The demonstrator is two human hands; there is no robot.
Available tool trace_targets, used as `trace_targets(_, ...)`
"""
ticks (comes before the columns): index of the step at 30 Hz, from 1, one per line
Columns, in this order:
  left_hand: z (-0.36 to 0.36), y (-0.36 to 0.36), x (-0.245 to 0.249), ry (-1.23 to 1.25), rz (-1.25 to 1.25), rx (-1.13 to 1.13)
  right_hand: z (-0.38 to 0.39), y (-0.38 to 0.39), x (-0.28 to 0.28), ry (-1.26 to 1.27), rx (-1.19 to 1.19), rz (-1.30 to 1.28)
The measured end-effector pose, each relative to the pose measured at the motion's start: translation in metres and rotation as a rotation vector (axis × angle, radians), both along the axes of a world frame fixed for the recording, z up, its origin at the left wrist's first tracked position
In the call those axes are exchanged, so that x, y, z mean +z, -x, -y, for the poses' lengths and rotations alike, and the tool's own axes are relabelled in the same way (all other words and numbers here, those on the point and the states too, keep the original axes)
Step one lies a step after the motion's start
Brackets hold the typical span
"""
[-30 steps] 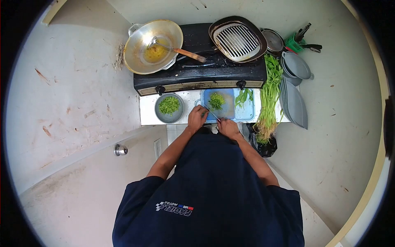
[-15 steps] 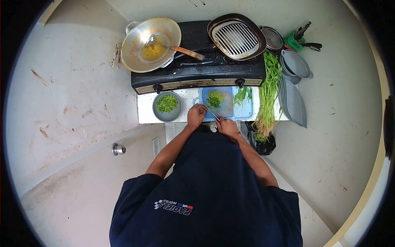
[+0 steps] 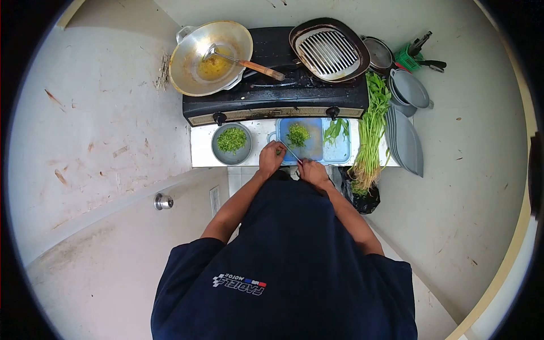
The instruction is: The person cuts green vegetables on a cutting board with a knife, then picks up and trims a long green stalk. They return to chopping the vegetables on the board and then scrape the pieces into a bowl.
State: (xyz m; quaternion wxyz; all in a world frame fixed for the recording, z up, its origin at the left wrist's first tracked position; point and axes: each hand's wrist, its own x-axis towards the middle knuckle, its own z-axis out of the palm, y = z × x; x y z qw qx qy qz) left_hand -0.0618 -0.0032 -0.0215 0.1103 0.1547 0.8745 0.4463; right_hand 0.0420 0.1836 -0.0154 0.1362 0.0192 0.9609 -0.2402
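Note:
My right hand (image 3: pixel 313 171) is closed round the handle of a knife (image 3: pixel 290 151), whose blade slants up and left over a blue cutting board (image 3: pixel 315 148). Beside the blade tip, my left hand (image 3: pixel 272 157) has its fingers bent together at the board's left edge. A bit of green stem (image 3: pixel 278 152) shows between those fingers; the rest of it is hidden. Chopped greens (image 3: pixel 297 135) lie in a small heap just beyond the knife. Several loose green leaves (image 3: pixel 336 131) rest on the lighter right part of the board.
A grey bowl of chopped greens (image 3: pixel 232 140) stands at left. Behind is a black stove (image 3: pixel 272 99) with a wok (image 3: pixel 187 71), ladle (image 3: pixel 258 69) and grill pan (image 3: pixel 362 68). Long rooted greens (image 3: pixel 371 136), grey plates (image 3: pixel 412 141) and a green utensil basket (image 3: pixel 406 59) line the right.
The view has shifted slightly, so the counter and stove sit a little differently in frame. Both hands and the knife keep nearly the same pose at the board.

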Motion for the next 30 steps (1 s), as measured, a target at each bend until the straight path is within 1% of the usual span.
trace_targets(4,0.000,-0.001,-0.001,-0.047,0.020,0.022,-0.001,-0.004,0.013,0.022,-0.078,0.072)
trace_targets(7,0.002,0.000,0.002,0.010,-0.048,-0.042,-0.002,-0.002,0.024,0.057,-0.060,0.090)
trace_targets(10,0.004,-0.003,0.004,0.040,-0.086,-0.059,-0.002,-0.001,0.022,0.035,-0.055,0.082)
trace_targets(19,0.012,-0.001,0.001,0.162,-0.247,-0.211,0.002,-0.001,0.014,0.047,-0.008,0.070)
trace_targets(22,0.014,-0.002,0.000,0.128,-0.252,-0.219,0.005,0.004,0.011,-0.006,-0.014,0.073)
trace_targets(25,0.014,-0.003,-0.001,0.094,-0.272,-0.212,0.009,0.011,0.006,0.045,-0.015,-0.005)
trace_targets(28,0.016,-0.002,0.001,0.097,-0.289,-0.220,0.008,0.010,0.004,0.027,0.026,-0.050)
trace_targets(30,0.017,-0.002,0.002,0.107,-0.262,-0.220,0.004,0.008,0.008,0.021,0.009,0.047)
